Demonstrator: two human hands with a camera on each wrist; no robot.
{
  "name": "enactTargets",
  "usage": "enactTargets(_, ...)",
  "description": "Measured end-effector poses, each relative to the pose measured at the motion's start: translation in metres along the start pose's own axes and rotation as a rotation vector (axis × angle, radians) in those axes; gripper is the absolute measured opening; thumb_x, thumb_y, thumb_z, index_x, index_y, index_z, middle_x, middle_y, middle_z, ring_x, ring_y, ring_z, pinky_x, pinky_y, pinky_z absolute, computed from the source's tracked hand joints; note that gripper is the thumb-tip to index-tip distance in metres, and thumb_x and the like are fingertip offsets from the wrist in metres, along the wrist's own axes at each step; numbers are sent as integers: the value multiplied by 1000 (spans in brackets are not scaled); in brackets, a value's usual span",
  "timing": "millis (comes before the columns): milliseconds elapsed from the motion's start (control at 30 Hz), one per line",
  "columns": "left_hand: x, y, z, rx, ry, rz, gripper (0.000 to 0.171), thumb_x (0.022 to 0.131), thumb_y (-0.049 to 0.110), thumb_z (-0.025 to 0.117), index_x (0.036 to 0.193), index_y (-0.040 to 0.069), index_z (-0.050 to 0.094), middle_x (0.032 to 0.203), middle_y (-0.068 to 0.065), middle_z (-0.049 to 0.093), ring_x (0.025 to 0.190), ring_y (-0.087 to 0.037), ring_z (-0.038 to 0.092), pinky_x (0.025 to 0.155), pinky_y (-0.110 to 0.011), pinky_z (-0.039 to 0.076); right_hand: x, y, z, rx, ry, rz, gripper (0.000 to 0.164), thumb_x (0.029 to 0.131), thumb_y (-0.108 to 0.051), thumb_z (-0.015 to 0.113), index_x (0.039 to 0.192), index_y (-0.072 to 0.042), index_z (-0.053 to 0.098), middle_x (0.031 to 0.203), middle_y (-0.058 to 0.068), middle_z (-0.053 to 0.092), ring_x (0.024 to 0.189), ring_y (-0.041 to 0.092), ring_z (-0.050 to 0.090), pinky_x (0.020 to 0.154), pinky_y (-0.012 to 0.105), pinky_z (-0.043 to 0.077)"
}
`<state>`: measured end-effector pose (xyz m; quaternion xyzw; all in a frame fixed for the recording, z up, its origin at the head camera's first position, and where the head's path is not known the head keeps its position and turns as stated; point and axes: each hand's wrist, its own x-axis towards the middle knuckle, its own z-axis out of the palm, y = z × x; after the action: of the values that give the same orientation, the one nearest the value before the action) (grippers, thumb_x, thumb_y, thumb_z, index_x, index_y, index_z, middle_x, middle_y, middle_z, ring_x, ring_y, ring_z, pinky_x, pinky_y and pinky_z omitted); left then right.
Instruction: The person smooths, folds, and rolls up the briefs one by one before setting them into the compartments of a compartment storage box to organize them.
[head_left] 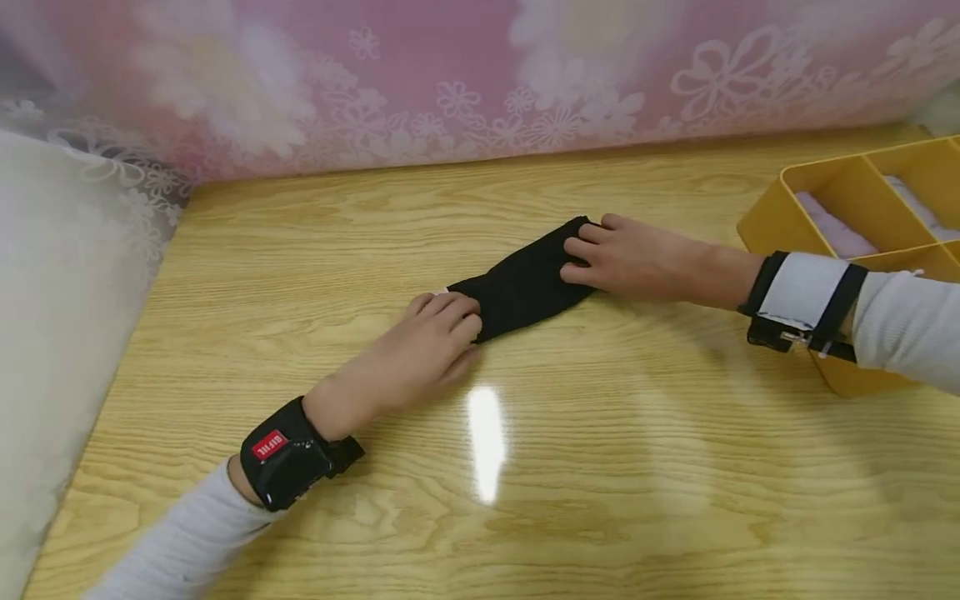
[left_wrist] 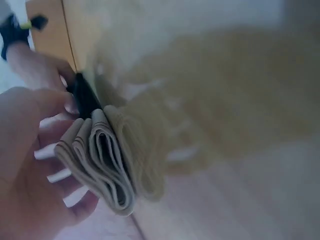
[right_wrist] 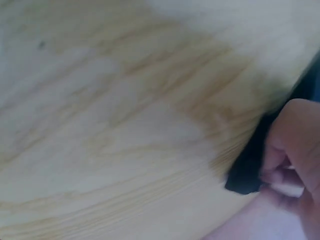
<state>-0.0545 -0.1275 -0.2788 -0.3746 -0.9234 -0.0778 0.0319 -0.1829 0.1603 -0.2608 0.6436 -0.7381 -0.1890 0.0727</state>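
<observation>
A pair of black socks (head_left: 525, 279), laid together in a long flat strip, lies slantwise on the wooden table (head_left: 600, 467). At the near left end, my left hand (head_left: 423, 350) holds them with bent fingers over the top. The left wrist view shows that end edge-on, its pale lining (left_wrist: 112, 170) in several folded layers beside the thumb. My right hand (head_left: 630, 254) grips the far right end. Close up in the right wrist view, thumb and fingers pinch the dark fabric (right_wrist: 247, 167) near its tip. The fingers hide part of each end.
On the right stands a yellow divided box (head_left: 765, 208) with folded pale purple cloth (head_left: 836, 225) in its compartments, next to the right forearm. A pink flowered curtain (head_left: 465, 92) hangs along the back edge. White fabric (head_left: 60, 275) borders the left side.
</observation>
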Motion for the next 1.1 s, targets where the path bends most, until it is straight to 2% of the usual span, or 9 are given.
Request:
enactTargets(133,10,-18,4,-97,-110,-174,28,104,36,40,100,8,44,138,-18,34,135,-39,26,105,-56,25,4,-11,-15,14,-145,54,33,90,-16,67,116,0,54,132,19,46,112,36,46,79,46,43)
enactTargets(267,17,-28,6,-154,-300,-328,44,102,49,31,123,10,34,158,-15,-2,146,-37,-6,111,-61,8,15,-13,-36,213,-325,184,42,96,-25,56,129,1,56,149,20,36,136,38,33,99,55,36)
enactTargets(400,20,-29,6,-132,-382,-399,69,99,57,28,151,14,12,158,-10,-23,144,-29,-21,112,-60,-2,40,-9,-42,496,-222,389,46,104,-34,39,130,1,54,143,21,44,134,39,36,105,56,31)
enactTargets(500,21,-23,8,-28,-409,-388,75,101,55,24,155,12,-5,157,-11,-24,143,-27,-23,113,-58,-2,62,-17,-35,612,-128,440,63,103,-49,31,146,-3,36,152,21,30,141,39,24,111,55,23)
enactTargets(567,20,-18,8,41,-414,-355,72,103,49,23,154,9,-8,159,-14,-17,144,-28,-19,114,-56,-1,73,-27,-28,631,-162,419,73,101,-56,26,155,-8,15,160,18,7,146,37,5,115,55,10)
enactTargets(700,15,-14,5,128,-395,-265,66,105,30,32,152,0,-2,159,-21,2,147,-34,-2,115,-55,6,80,-44,-13,620,-212,362,82,96,-64,26,155,-16,-3,161,10,-10,146,32,-10,115,55,1)
enactTargets(800,11,-18,0,151,-346,-238,65,103,20,41,152,-5,6,155,-24,16,143,-38,14,114,-53,14,76,-46,-9,557,-166,320,79,98,-61,31,156,-17,0,161,12,-7,146,34,-4,114,57,7)
enactTargets(933,8,-28,-6,141,-292,-247,69,98,20,52,150,-7,15,148,-24,25,136,-39,24,112,-52,19,72,-42,-17,440,-131,230,62,104,-40,33,156,-13,12,158,22,12,143,42,17,109,58,25)
enactTargets(1100,6,-35,-8,66,-350,-245,72,100,27,41,152,-2,2,158,-20,5,146,-35,3,115,-50,5,66,-26,-33,418,-190,133,54,102,-26,34,151,-4,27,146,30,35,130,44,41,102,53,38)
